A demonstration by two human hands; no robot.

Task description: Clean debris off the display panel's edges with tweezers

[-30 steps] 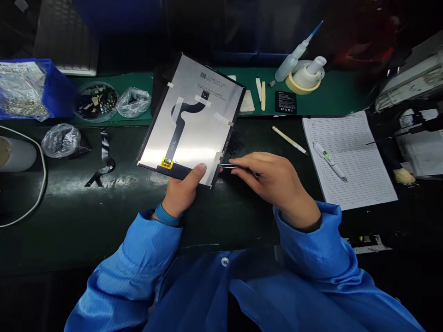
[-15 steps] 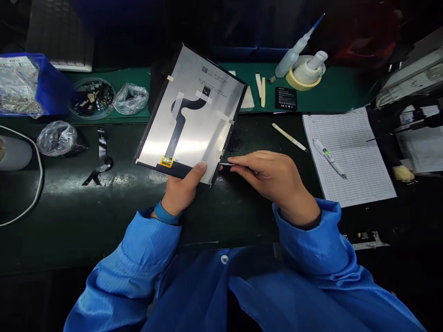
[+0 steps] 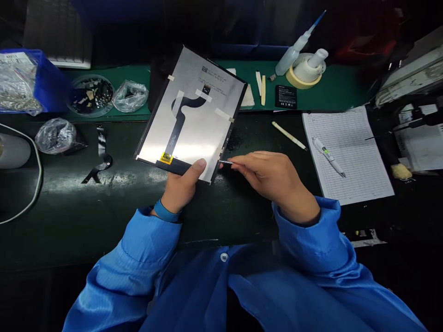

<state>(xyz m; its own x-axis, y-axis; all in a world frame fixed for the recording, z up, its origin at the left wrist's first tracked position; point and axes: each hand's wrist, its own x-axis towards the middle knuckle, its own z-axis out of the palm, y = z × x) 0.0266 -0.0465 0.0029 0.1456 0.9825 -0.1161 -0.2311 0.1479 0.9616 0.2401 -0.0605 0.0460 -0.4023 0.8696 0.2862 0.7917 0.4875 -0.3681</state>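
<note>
A tablet-sized display panel (image 3: 204, 124) is held tilted above the bench, its silvery back facing me. My left hand (image 3: 182, 184) grips its near edge, thumb on the back and fingers underneath. A black flex cable (image 3: 178, 127) with a yellow-edged end curves across the panel, with strips of pale tape around it. Between thumb and forefinger my right hand (image 3: 273, 177) pinches thin metal tweezers (image 3: 226, 162). Their tip touches or nearly touches the panel's right edge near the lower corner; the exact contact is too small to tell.
A loose flex cable (image 3: 102, 157) and a plastic bag (image 3: 57, 136) lie to the left, near a dish of small parts (image 3: 92, 96). Rightward are a lined sheet (image 3: 346, 152) with a pen (image 3: 328, 157), a white stick (image 3: 289, 136), tape rolls (image 3: 306, 78) and a dropper bottle (image 3: 290, 57).
The tweezers' tip has shifted very slightly along the panel's right edge. Both hands keep their grips, and the panel is almost where it was.
</note>
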